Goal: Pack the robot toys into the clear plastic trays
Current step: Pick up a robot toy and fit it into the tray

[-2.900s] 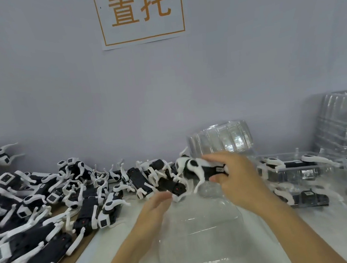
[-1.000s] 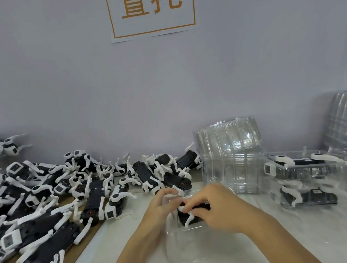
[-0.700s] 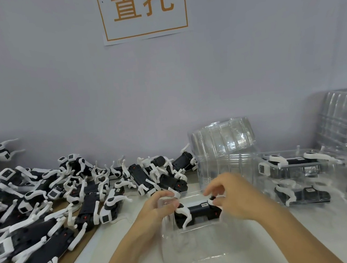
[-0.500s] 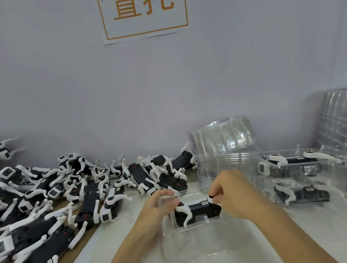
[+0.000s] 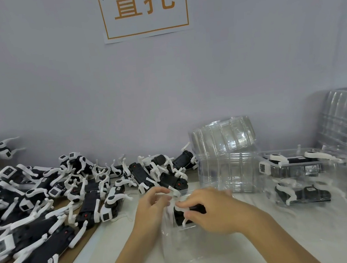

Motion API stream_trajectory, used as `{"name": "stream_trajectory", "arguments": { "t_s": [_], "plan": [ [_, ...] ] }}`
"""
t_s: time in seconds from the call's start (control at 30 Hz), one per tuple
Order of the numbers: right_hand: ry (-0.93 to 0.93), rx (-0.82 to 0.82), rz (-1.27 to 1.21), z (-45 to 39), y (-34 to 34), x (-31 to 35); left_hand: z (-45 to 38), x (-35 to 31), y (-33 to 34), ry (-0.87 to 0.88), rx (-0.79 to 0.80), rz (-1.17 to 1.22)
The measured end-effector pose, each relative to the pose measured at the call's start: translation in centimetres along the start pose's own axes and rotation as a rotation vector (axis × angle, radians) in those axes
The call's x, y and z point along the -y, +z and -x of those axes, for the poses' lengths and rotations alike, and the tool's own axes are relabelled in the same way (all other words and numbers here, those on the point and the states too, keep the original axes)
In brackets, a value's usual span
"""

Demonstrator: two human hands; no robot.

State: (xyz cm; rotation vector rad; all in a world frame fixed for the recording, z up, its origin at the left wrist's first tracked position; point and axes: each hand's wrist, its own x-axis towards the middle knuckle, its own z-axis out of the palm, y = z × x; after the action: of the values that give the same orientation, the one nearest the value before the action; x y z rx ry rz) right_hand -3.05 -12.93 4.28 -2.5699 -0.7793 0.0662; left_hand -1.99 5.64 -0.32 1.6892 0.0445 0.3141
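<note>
On the tabletop [image 5: 305, 231] at nine o'clock, a heap of black-and-white robot toys [image 5: 54, 198] waits unpacked, legs and tails tangled together. My left hand [image 5: 152, 209] comes next, fingers curled at the near-left rim of the clear tray [image 5: 179, 247] in front of me, pinching a white limb of the toy; whether it also steadies the plastic I cannot tell. At centre, one robot toy [image 5: 181, 214] sits part-way down in that tray, black body low, white legs poking up. My right hand [image 5: 214, 210] covers it from three o'clock, fingers bent over its body and pinching it as I work it into the moulded pocket.

The risk, as I judge it, lies in those thin white legs: pressed down while splayed, one could catch on the rim and bend or snap, or the toy could seat crooked. The flimsy tray may also buckle or skid if I push off-centre.

Behind, at one o'clock, a stack of empty trays [image 5: 223, 154] leans unevenly, its top one tilted; a careless elbow could topple it. Further right, at two o'clock, packed trays [image 5: 295, 174] sit stacked, close enough to be nudged.
</note>
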Motion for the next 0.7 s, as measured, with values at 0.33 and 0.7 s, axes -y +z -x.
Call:
{"name": "stream_trajectory", "arguments": {
  "t_s": [0.33,0.7],
  "plan": [
    [0.035,-0.199,-0.252,0.5,-2.3,-1.8,0.5,-4.0,0.8,0.587,0.169,-0.793],
    [0.080,-0.318,-0.237,1.1,-3.4,-3.5,2.1,-3.5,3.4,0.279,0.374,-1.245]
  ]
}}
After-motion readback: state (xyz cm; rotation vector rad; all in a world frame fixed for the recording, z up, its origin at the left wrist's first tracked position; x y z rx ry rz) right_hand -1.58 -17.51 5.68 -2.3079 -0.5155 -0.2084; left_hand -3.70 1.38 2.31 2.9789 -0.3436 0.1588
